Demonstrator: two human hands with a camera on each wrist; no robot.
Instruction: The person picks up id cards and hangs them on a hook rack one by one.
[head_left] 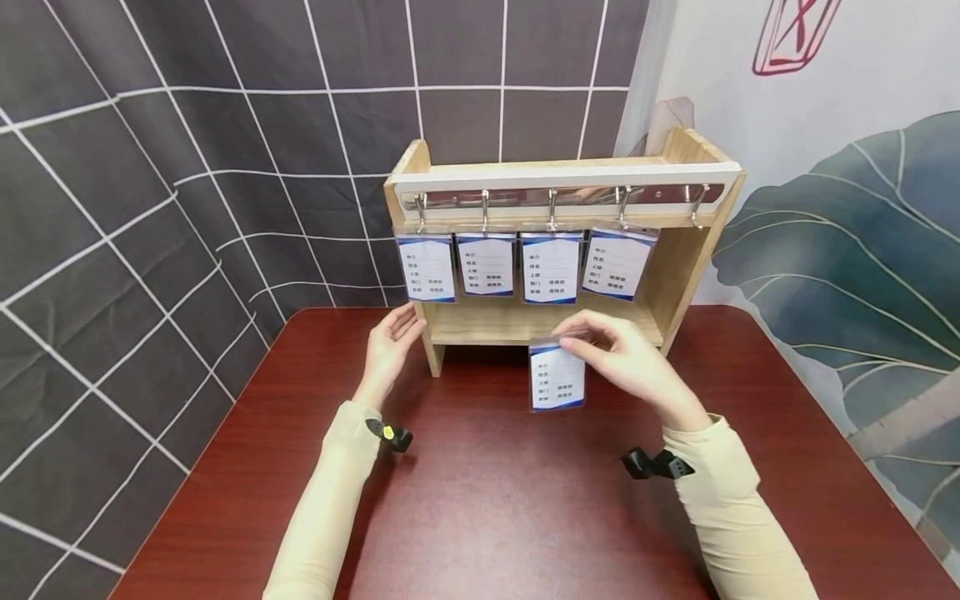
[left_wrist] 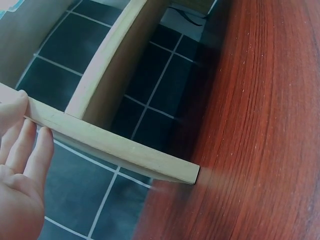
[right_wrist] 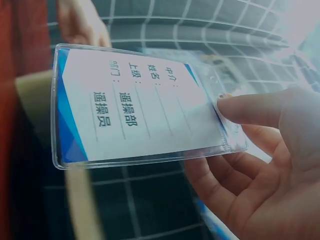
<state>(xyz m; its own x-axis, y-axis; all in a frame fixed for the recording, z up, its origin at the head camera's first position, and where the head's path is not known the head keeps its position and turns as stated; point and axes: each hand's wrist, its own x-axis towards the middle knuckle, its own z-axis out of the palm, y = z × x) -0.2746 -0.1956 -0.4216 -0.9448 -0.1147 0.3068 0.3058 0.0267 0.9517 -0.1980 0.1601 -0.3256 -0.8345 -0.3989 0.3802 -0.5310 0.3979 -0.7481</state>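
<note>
My right hand (head_left: 633,367) pinches a clear-sleeved badge card (head_left: 557,379) by its top edge, in front of the lower part of a wooden rack (head_left: 540,323). Up close in the right wrist view, the card (right_wrist: 135,107) is white with blue corners and printed Chinese text; the thumb presses its face while the other fingers lie behind. My left hand (head_left: 384,354) holds the front edge of the rack's left side panel (left_wrist: 125,150), thumb and fingers on either side. Several similar cards (head_left: 551,267) hang from metal hooks (head_left: 552,207) along the rack.
The rightmost hook (head_left: 699,208) carries no card. The rack stands at the back of a dark red wooden table (head_left: 480,500). Behind it hangs a dark grid-patterned cloth (head_left: 300,133), with a painted leaf backdrop (head_left: 847,250) at the right.
</note>
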